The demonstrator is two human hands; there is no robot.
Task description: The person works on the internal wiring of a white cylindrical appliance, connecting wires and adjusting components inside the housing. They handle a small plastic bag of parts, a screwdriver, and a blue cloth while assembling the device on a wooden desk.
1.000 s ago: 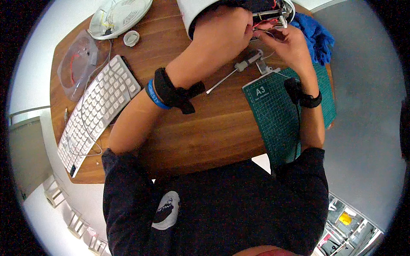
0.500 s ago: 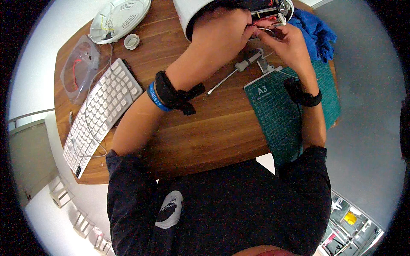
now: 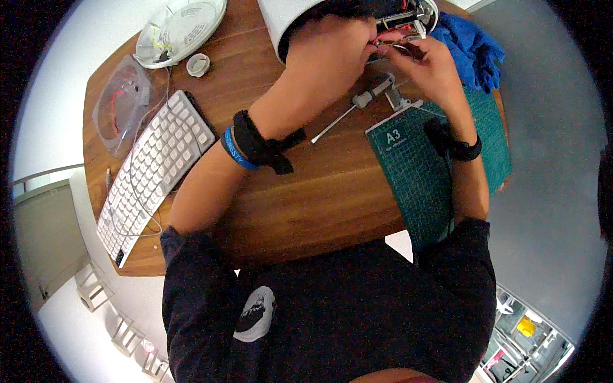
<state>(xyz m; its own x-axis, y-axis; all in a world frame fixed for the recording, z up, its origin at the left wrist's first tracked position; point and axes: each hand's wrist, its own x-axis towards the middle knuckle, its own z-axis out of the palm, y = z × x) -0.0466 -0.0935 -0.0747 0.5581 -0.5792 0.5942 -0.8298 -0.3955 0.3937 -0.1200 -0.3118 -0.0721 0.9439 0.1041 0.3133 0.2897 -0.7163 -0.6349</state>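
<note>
A white, rounded housing lies at the far edge of the table, its open side showing metal parts and red wires. At that opening my left hand is closed, its fingertips pinched by the wires; what exactly they grip is too small to make out. Facing it, my right hand pinches thin dark and red wires between thumb and fingers. Just below the hands lies a screwdriver with a grey handle, beside a small grey bracket-like part.
A green cutting mat lies at the right, with a blue cloth beyond it. On the left are a white keyboard with a thin cable, a clear plastic tray, a white round cover and a small white ring.
Both hands stay at the wires, with only slight finger movement. The whole view has shifted a little; nothing on the table has visibly changed place.
</note>
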